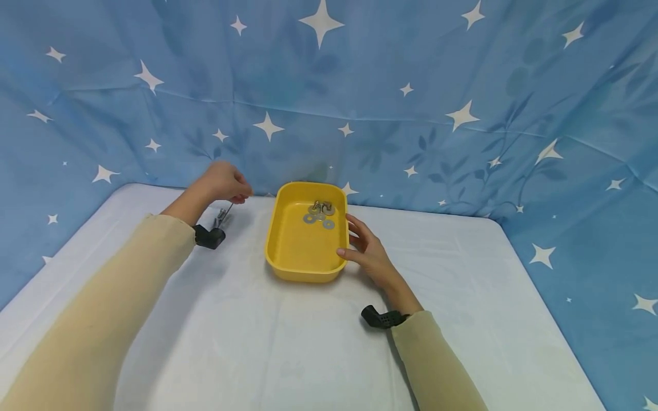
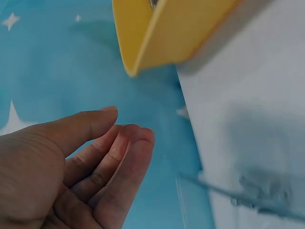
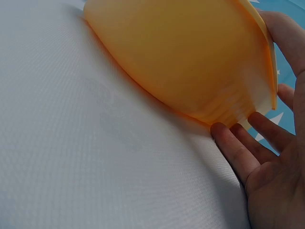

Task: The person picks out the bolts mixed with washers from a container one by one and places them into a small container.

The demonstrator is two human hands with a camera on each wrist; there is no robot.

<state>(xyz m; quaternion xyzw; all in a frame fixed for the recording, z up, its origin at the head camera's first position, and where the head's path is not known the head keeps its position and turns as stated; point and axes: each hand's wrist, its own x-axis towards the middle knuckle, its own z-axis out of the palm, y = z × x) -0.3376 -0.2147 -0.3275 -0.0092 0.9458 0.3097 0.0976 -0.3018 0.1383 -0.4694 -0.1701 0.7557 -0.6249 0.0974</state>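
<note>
Steadying the yellow tray [image 1: 295,251] with the right hand [image 1: 367,248], fingers straight and spread along its right wall, thumb at the rim. Left hand [image 1: 223,181] up near the table's [image 1: 257,342] far edge, fingertips drawn together above a clear bag of metal parts [image 1: 222,217]; actual pinch impossible to tell. Washers [image 1: 319,218] and bolts [image 1: 321,206] lying at the tray's far end.
</note>
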